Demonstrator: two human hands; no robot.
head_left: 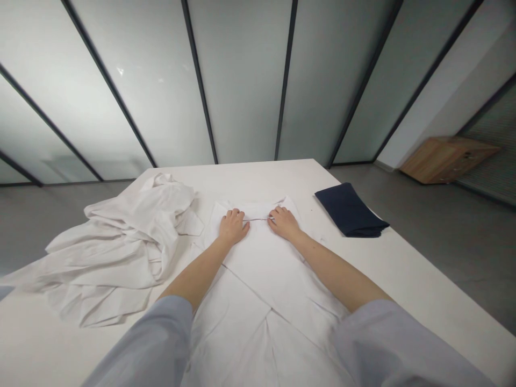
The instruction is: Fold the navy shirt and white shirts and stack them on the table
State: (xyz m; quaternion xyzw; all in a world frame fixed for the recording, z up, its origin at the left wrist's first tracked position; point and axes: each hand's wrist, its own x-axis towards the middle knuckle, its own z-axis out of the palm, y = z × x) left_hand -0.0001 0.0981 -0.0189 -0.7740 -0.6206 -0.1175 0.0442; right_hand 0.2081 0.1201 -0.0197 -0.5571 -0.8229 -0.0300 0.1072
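A white shirt (258,269) lies flat in front of me on the white table (423,279), its sides folded in and its collar at the far end. My left hand (233,226) rests on the shirt just below the collar, fingers curled and pinching the fabric. My right hand (283,221) sits beside it on the same collar area, fingers bent and gripping the cloth. Both forearms stretch out over the shirt.
A heap of crumpled white garments (121,252) lies at the left of the table. A folded dark navy cloth (350,209) sits at the right, near the table's edge. Frosted glass panels stand behind, and a wooden cabinet (443,157) is on the floor at far right.
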